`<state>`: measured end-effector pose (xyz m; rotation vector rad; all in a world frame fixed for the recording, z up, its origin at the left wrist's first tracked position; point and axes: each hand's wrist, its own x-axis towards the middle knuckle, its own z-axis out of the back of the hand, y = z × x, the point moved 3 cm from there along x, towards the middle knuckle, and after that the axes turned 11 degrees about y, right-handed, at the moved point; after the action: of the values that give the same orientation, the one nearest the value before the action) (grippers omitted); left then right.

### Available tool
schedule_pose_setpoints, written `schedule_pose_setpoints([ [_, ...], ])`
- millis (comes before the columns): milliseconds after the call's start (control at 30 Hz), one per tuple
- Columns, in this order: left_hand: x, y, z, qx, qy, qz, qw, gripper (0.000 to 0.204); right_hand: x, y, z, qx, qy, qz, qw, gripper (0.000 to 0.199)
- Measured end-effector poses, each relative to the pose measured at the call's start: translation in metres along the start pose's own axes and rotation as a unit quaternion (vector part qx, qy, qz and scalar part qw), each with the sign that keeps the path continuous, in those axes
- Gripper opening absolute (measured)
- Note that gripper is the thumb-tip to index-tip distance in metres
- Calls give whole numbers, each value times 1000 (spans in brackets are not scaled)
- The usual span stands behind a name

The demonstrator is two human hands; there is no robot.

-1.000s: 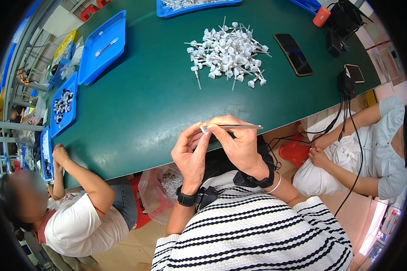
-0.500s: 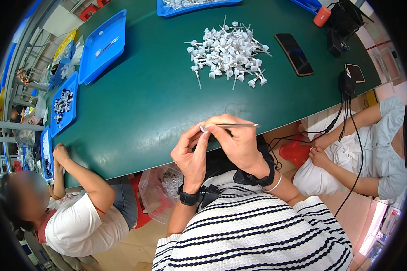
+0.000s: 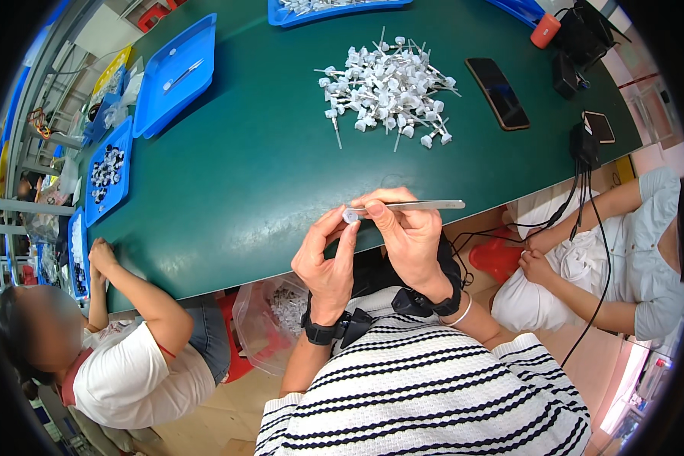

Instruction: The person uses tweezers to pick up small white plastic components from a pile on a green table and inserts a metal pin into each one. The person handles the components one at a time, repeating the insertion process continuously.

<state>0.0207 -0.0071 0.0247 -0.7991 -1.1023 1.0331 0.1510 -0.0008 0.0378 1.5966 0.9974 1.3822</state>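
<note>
Between the thumb and fingers of my left hand (image 3: pixel 324 262) is a small round white plastic cap (image 3: pixel 349 216), its round face turned up. My right hand (image 3: pixel 412 247) is closed around metal tweezers (image 3: pixel 433 204). Their tips reach to the cap, while the broad end sticks out to the right. Whether the tips touch the cap I cannot tell. Both hands are above the near edge of the green table (image 3: pixel 235 182). Beyond them lies a heap of white plastic pieces with thin stems (image 3: pixel 384 87).
Blue trays (image 3: pixel 148 99) stand along the left, one holding small black and white parts (image 3: pixel 108 169). A phone (image 3: pixel 498 93) lies right of the heap. Cables (image 3: pixel 585 156) hang over the right edge. People sit on both sides. A clear bin (image 3: pixel 262 323) stands below the table edge.
The cap has turned so that its round face shows. My right hand has shifted slightly right, and more of the tweezers shows. The view has moved a little.
</note>
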Motion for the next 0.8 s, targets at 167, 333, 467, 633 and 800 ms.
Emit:
schedule_pose_setpoints([
  [167,0,-2,1,14,-1,-6,1000,25,-1,-1,-1,-12,2,5,1000,13],
  [333,0,-3,1,16,-1,-6,1000,25,-1,0,0,-15,3,6,1000,13],
  [467,0,-2,1,14,-3,-7,1000,25,-1,0,1,-14,0,8,1000,13],
  [633,-2,1,0,-44,7,33,998,25,-1,2,0,-30,-8,15,999,12],
  [800,-2,10,0,-108,21,76,991,27,-1,0,1,-57,3,15,998,9],
])
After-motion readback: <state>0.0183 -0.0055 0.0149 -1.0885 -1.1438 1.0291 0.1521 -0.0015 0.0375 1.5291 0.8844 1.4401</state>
